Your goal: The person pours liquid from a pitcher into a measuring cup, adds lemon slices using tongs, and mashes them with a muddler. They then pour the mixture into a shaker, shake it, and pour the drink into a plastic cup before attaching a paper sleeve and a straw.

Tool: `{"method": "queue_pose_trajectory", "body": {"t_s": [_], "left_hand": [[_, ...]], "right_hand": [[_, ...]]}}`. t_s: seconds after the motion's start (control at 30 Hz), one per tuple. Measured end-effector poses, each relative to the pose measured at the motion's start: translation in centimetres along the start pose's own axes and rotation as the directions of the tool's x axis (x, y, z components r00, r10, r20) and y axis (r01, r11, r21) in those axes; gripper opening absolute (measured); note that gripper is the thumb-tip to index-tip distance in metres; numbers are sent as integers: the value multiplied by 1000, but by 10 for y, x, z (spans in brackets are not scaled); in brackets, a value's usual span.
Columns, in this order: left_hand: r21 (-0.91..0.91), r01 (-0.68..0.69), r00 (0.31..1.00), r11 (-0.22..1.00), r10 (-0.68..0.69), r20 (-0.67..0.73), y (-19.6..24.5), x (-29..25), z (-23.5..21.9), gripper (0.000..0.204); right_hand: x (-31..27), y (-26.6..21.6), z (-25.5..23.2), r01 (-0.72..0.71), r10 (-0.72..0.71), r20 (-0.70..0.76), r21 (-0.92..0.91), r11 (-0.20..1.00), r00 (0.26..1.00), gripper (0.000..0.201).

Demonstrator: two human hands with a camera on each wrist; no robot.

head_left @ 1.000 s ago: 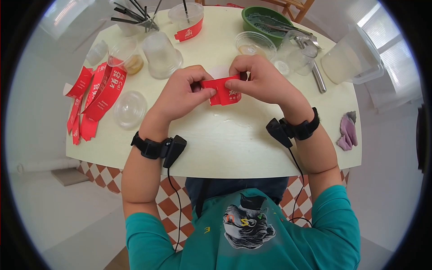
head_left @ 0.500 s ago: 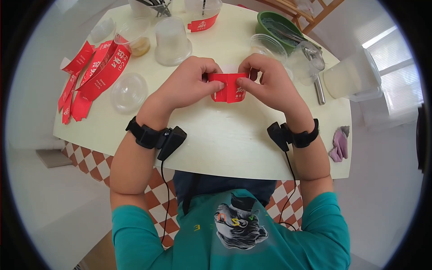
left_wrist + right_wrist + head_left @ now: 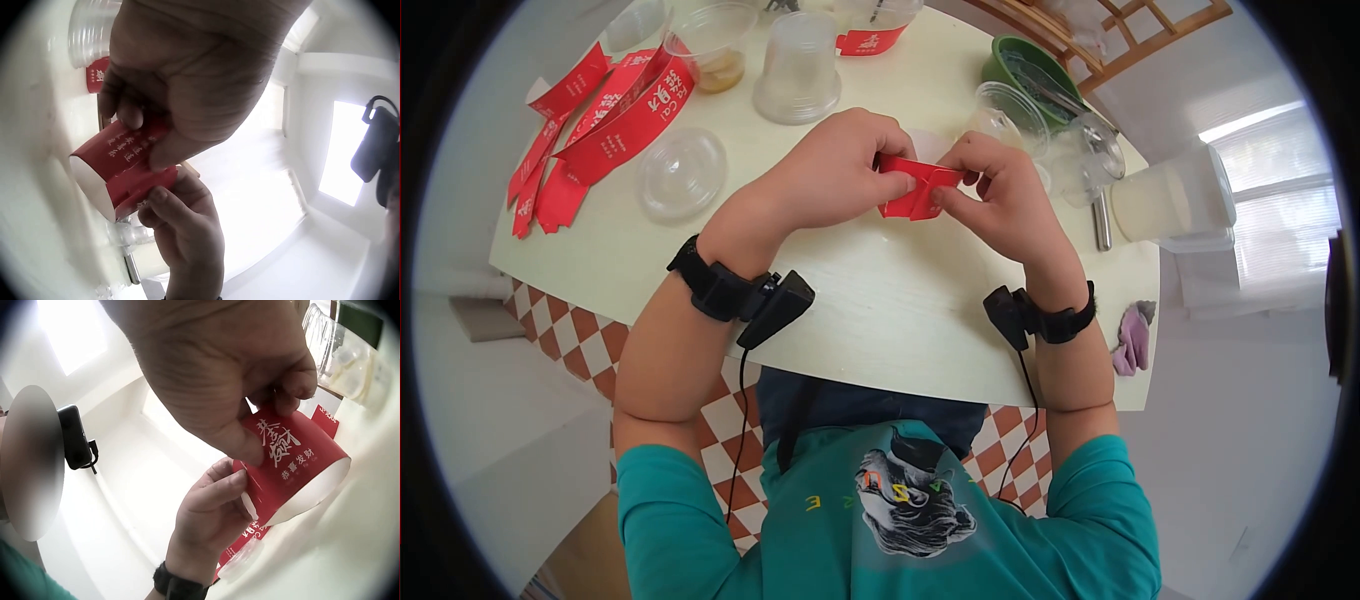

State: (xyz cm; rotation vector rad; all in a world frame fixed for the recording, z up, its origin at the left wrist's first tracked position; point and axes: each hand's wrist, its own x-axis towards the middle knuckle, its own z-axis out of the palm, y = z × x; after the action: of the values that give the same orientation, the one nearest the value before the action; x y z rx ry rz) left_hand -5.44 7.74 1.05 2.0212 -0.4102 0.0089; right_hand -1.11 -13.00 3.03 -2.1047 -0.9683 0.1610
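Observation:
Both hands hold a red paper band with white lettering (image 3: 920,188) above the table, bent into a loop with a white inner side. The left hand (image 3: 830,172) pinches one end between thumb and fingers. At the other end, the right hand (image 3: 1004,192) grips it the same way. In the left wrist view the band (image 3: 125,156) shows its two ends meeting near the thumbs, with a raised flap. The right wrist view shows the band's lettered face (image 3: 294,456) and its open lower rim.
Several red strips (image 3: 625,125) lie at the left beside a clear lid (image 3: 682,174). Behind the hands stand an upturned clear cup (image 3: 798,70) and a banded container (image 3: 872,38). Rightward are a green bowl (image 3: 1030,75), a metal handle (image 3: 1102,222), a large container (image 3: 1170,195) and a purple cloth (image 3: 1133,340).
The head view has shifted, so the table's things sit differently in it. The band's ends, side by side before, now stand at an angle with a fold between the thumbs. Both hands keep their grip.

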Motion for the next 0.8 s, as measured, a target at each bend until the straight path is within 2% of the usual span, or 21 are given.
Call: {"method": "queue_pose_trajectory", "body": {"t_s": [0.03,0.07,0.13,0.17,0.2,0.23,0.27,0.3,0.33,0.37,0.4,0.43,0.47,0.5,0.53,0.57,0.63,0.7,0.73,0.77,0.8], "left_hand": [[0,-1,1000,1000,1,2,0,0,-1,8],[-52,1,1000,999,0,14,-1,1,-3,8],[-99,1,999,995,2,32,-2,0,-7,8],[-212,21,999,977,-15,32,-4,1,-8,9],[-321,39,999,946,-29,35,-5,2,-10,10],[-310,32,999,950,-20,40,-5,2,-12,10],[-417,15,1000,909,-9,17,-5,2,-15,11],[-516,-3,1000,857,1,-5,-4,1,-19,12],[-497,-9,1000,867,13,4,-3,-1,-21,12],[-690,-30,998,723,-10,-54,-3,-5,-24,15],[-841,-60,993,538,-51,-103,-3,-6,-28,19],[-827,-52,994,560,-52,-99,-5,-6,-34,19],[-887,-175,984,428,96,-148,-9,-9,-42,19],[-921,-277,949,275,227,-218,-13,-13,-50,19],[-922,-302,911,240,359,-205,-13,-14,-60,15],[-913,-301,919,273,337,-203,-12,-24,-67,15],[-910,-362,883,204,388,-264,2,-34,-74,13],[-882,-384,877,272,406,-256,7,-44,-82,10],[-723,-436,897,537,329,-297,12,-54,-88,11],[-500,-423,896,756,266,-356,16,-64,-93,15],[-382,-393,878,837,218,-426,20,-73,-99,9]], "right_hand": [[0,-1,-1,58,-58,-12,-54,997,998,19],[1,-2,-2,58,-59,-15,-55,997,998,19],[2,-5,-5,-63,61,20,146,987,998,22],[3,-4,-8,-60,59,11,147,987,998,22],[3,-3,-14,-37,31,29,227,973,999,22],[3,-2,-20,-12,-1,41,305,952,999,23],[2,-2,-24,-1,-6,25,307,952,1000,23],[1,-1,-29,23,-40,31,436,900,999,20],[-1,1,-34,50,-80,29,557,829,996,18],[-2,4,-38,72,-90,4,559,826,996,18],[-2,9,-41,104,-125,-25,735,670,992,17],[-1,13,-42,126,-160,-56,874,469,986,15],[-1,16,-43,177,-143,-129,893,413,981,14],[1,20,-43,229,-177,-183,927,297,967,13],[-1,20,-45,213,-110,-193,954,212,975,14],[-1,18,-46,196,-41,-192,972,127,981,14],[-3,10,-40,200,-3,-200,976,87,980,18],[-4,5,-36,211,43,-214,975,68,976,22],[-5,3,-35,167,50,-184,958,231,982,25],[-6,1,-34,120,62,-156,913,389,986,28],[-7,-6,-33,117,55,-161,875,469,985,29]]}}
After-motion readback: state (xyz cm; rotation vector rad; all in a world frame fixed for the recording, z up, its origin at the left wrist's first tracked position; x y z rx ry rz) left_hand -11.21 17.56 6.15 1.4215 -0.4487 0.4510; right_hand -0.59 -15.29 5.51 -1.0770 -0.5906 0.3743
